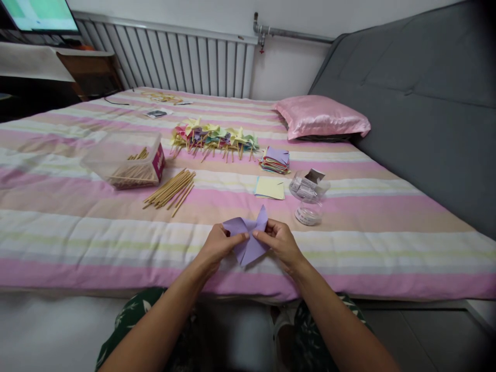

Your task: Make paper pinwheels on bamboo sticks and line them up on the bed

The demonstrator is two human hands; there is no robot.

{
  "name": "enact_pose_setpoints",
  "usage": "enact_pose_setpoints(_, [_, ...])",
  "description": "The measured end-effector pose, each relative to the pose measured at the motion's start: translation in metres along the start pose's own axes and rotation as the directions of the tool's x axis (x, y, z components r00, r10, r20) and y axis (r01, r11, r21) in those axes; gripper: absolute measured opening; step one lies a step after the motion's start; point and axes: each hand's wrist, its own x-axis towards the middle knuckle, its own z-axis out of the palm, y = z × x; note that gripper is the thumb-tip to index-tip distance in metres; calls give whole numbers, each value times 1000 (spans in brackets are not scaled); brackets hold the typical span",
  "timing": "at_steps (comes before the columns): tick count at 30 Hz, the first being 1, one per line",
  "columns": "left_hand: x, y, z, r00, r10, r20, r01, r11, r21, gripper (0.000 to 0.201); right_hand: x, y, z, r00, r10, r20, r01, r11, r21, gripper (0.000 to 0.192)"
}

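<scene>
Head view, lower centre of the frame: a person's left hand (217, 247) and right hand (279, 243) both pinch a purple paper (248, 238) at its middle, fingertips pressed together, over a striped bed (77, 227). It looks light, thin and easily creased, best held by its folded points. Its flaps stick out above and below the fingers. Sticks (170, 189) lie upper left.

The monitor (41, 15) is cut off by the top edge, its screen too blurred to read.
</scene>
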Motion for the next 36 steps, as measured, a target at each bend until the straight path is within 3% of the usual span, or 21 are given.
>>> enact_pose_setpoints(10, [1,-4,3,999,47,-9,-48,998,-39,19,0,0,4,999,-15,31,14,1000,19,26])
enact_pose_setpoints(14, [4,-4,0,993,40,-108,-49,995,-88,23,2,-1,1,990,-133,-49,128,986,-106,40])
enact_pose_setpoints(18, [6,6,-6,972,-2,-234,-50,976,-214,23,-2,-6,1,908,-394,-145,301,852,-428,45])
enact_pose_setpoints(23, [8,13,-17,965,6,-263,-93,942,-321,23,-14,-6,9,808,-589,-31,455,656,-602,27])
enact_pose_setpoints(25, [8,12,-19,966,0,-258,-89,940,-330,24,-16,-4,12,811,-582,63,496,626,-602,26])
enact_pose_setpoints(29, [7,10,-18,976,-42,-212,-31,944,-329,26,-15,1,14,842,-490,224,524,649,-552,26])
enact_pose_setpoints(36, [2,9,-13,989,-53,-136,13,960,-281,22,-11,2,11,903,-388,186,429,782,-452,15])
